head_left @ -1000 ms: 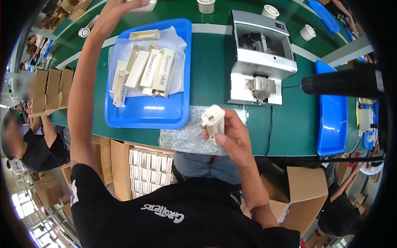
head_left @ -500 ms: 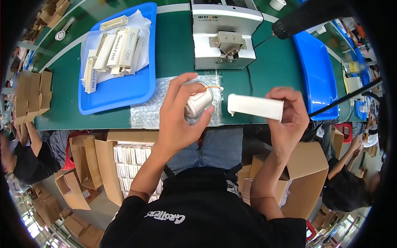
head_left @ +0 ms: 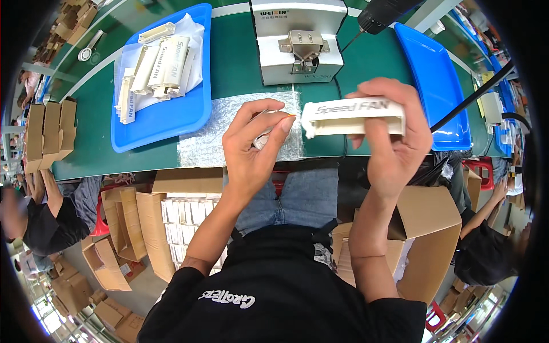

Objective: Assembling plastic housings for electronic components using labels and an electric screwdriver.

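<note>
- From the view's middle, clock-wise: grey lettering runs along the top face of the cream housing (head_left: 337, 108); its open, hollow side faces six o'clock.
- More grey lettering marks several cream pieces (head_left: 171, 63) at ten o'clock; dark print fronts the grey machine (head_left: 300, 23) at twelve, white print the black shirt (head_left: 183, 308) near six.
- The right hand (head_left: 397, 134) grips the housing's three o'clock end, thumb across the hollow, fingers around it; the housing lies at two o'clock from the left hand (head_left: 251, 148), apart from it.
- The left hand pinches the end of an orange wire (head_left: 291, 115) between thumb and forefinger; a white part (head_left: 261, 140), mostly hidden, sits within the curled fingers.
- The blue tray (head_left: 163, 134) at ten bears those pieces on translucent film (head_left: 196, 43); another blue tray (head_left: 429, 74) stands at two.
- A cardboard box (head_left: 155, 240) at eight holds rows of white pieces (head_left: 186, 217); an open carton (head_left: 429, 211) sits at four.
- Bubble wrap (head_left: 211, 131) reaches the near edge of the green table (head_left: 240, 68), whose surface shows between tray and machine.
</note>
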`<state>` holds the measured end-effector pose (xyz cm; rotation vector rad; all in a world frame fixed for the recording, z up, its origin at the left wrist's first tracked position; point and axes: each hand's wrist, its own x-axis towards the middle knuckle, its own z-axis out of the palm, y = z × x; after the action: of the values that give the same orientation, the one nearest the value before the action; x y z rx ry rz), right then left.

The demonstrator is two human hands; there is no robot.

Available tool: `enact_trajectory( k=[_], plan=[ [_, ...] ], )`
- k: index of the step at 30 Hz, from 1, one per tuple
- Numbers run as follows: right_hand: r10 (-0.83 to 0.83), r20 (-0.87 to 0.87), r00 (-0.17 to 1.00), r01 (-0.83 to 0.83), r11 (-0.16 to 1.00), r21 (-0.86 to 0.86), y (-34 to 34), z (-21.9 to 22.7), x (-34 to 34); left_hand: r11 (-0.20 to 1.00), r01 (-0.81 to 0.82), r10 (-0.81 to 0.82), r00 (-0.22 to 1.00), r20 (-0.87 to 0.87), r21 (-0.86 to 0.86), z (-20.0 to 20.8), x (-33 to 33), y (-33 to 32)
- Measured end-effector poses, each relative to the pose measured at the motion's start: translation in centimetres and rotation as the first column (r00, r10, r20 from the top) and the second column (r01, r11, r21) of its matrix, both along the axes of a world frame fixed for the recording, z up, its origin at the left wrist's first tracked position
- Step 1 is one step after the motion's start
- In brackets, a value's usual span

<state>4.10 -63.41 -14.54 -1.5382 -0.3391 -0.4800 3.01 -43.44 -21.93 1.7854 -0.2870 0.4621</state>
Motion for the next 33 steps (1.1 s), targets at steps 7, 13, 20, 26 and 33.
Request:
enact_trajectory(
  k=[7,13,20,26,33],
  plan=[
    [-0.027,0.070,0.997,0.046,0.958,-0.283,1.9,-0.2,1.3,1.000,-0.017,0.016,1.000,0.026,0.021,-0.7,-0.1,0.4],
    [-0.137,0.003,0.991,0.132,0.949,-0.287,1.2,-0.1,0.9,0.997,0.007,-0.010,1.000,-0.027,-0.081,-0.4,0.0,-0.7],
    [-0.038,0.222,0.974,0.109,0.942,-0.318,2.7,-2.0,1.7,0.991,-0.068,0.066,0.998,0.024,0.114,-1.9,-0.1,1.1],
    [-0.011,0.136,0.991,0.071,0.892,-0.446,4.2,-1.2,0.7,0.975,0.217,-0.213,0.973,-0.094,0.039,-0.4,-1.4,3.2],
    [0.172,0.062,0.983,-0.111,0.829,-0.547,1.1,-0.8,0.3,0.908,0.301,-0.322,0.947,0.025,0.293,-0.1,1.3,2.2]
  ],
)
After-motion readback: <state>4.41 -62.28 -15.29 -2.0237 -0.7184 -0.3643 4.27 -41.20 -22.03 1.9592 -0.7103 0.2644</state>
